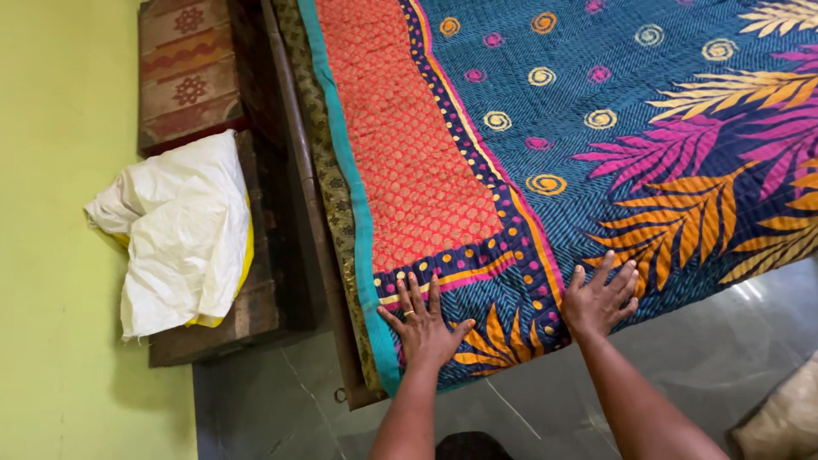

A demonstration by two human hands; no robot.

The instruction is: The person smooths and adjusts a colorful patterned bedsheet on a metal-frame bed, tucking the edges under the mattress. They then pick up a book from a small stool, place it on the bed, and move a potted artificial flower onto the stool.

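Step in hand: the near corner of the quilted cotton bedspread (545,153), teal with magenta and orange leaf prints, yellow spirals and an orange-red panel, is judged to be pressed flat and smoothed against the bed
Left hand (423,328): laid palm down with fingers spread on the navy dotted border; nothing is gripped, and a ring is seen on one finger
Right hand (601,298): laid flat at about 3 o'clock of the left hand, fingers fanned over a leaf print; nothing is clasped
Next move, as judged: an outward sweep of both palms toward the hem would be called for, with even pressure so that no fold is pushed up
Bedspread position: spread over the dark wooden bed frame (294,162), filling the view from 12 to 3 o'clock, its corner lying under both hands at 6 o'clock
Bedspread look: taut, little wrinkled, stitched in fine rows; a teal edge runs along its left side
Surroundings: a crumpled white cloth bundle (183,230) rests on a patterned wooden chest (187,68) at 9 o'clock, against a pale green wall (60,255); grey tiled floor (699,366) lies below
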